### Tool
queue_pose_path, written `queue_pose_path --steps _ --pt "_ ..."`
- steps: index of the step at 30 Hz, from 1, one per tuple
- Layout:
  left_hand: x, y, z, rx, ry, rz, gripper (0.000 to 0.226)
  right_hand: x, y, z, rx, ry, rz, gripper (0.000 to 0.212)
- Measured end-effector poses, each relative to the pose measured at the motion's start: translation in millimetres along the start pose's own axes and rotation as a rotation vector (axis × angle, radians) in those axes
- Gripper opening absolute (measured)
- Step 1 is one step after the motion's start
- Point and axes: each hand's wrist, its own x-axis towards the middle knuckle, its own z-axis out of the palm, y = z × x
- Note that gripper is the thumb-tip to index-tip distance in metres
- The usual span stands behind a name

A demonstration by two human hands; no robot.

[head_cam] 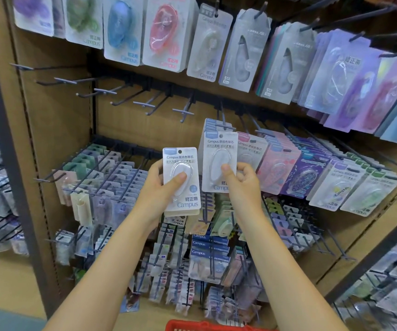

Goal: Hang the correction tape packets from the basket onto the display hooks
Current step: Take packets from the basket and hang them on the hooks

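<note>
White card with a clear plastic blister is what you are handling in each hand: your left hand [160, 185] is gripping a small stack of correction tape packets [181, 181], thumb pressing on the blister and fingers curled behind the card, while your right hand [239, 181] is pinching a single packet [219, 161] low on its blister, up against the front of the filled hook row [223, 126]. I judge these to be very light, the card backing flexing easily and the glossy blister a little slippery, so a pinch at the lower edge is leaving the top free to wobble. You are better off taking hold near the card's edges, closer to the punched hole [180, 151] at the top, so that you are steering the hole straight onto the wire. The stack in your left hand could fan or slide, I think; firm thumb pressure is helping. Bare display hooks [183, 113] are standing just above and left. The red basket [219, 326] is showing only its rim at the bottom edge.
</note>
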Motion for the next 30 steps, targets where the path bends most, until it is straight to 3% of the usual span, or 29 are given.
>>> queue_pose_path --steps 8,11,14,18,21,24,30 --pt "-4 5 -3 -0.047 0.036 0.004 0.050 1 2 9 -0.038 0.022 -0.048 0.013" --pt "-5 6 -3 -0.047 0.032 0.009 0.058 10 -1 14 -0.059 0.045 -0.057 0.021" --pt "-6 8 -2 -0.047 0.027 0.031 0.067 15 -2 15 -0.179 0.084 -0.094 0.038" --pt "-7 9 -1 -0.042 0.012 0.056 0.060 2 1 6 -0.363 0.155 -0.248 0.033" --pt "-7 8 3 -0.028 -0.002 0.058 0.064 -12 -2 1 -0.258 -0.004 -0.183 0.011" --pt "-6 8 9 -0.008 -0.035 0.080 0.070 -20 -5 0 -0.133 -0.242 0.014 0.017" --pt "-6 7 17 0.048 -0.094 0.093 0.065 -17 -5 -1 0.001 -0.289 0.079 0.021"
